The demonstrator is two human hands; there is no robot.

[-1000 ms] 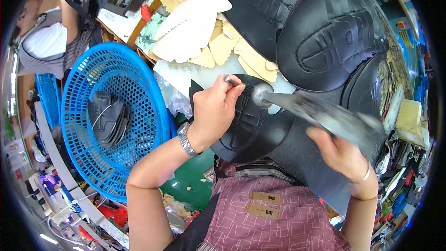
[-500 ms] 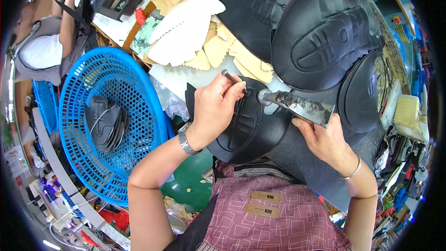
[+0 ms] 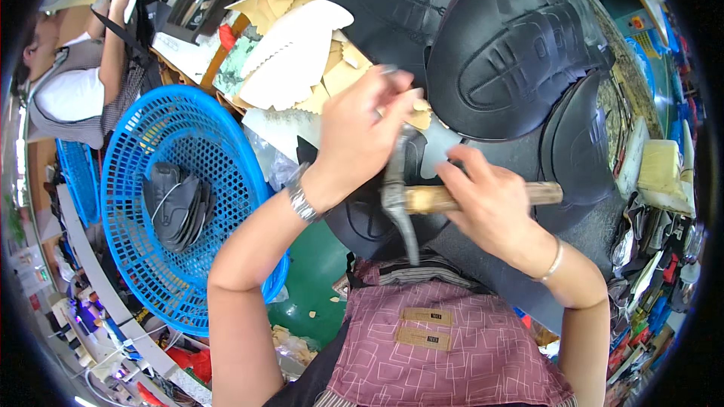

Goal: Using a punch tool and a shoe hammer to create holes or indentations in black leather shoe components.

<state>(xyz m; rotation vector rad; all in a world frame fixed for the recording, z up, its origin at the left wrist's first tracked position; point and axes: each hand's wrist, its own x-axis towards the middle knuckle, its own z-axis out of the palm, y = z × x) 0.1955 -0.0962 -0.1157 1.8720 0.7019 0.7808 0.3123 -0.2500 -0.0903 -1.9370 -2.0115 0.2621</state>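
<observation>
My right hand (image 3: 494, 200) is closed round the wooden handle of a hammer (image 3: 427, 199). The hammer's dark metal head points down across a black moulded shoe upper piece (image 3: 358, 222). My left hand (image 3: 362, 128) is raised above that piece, blurred, its fingers pinched on a short metal rod (image 3: 389, 70). Only the rod's top end shows plainly; its lower part is hidden or smeared. The hammer head is just right of my left hand and below it.
More black upper pieces (image 3: 513, 53) are stacked at the back right. Cream and white cut sheets (image 3: 290, 53) lie at the back left. A blue plastic basket (image 3: 124, 256) holding black pieces stands left. A person (image 3: 72, 90) sits at the far left. Crowded items line the right edge.
My left hand has lifted up and away from the black piece with the rod. The hammer has turned and shifted left and toward me, its handle now lying across my right hand.
</observation>
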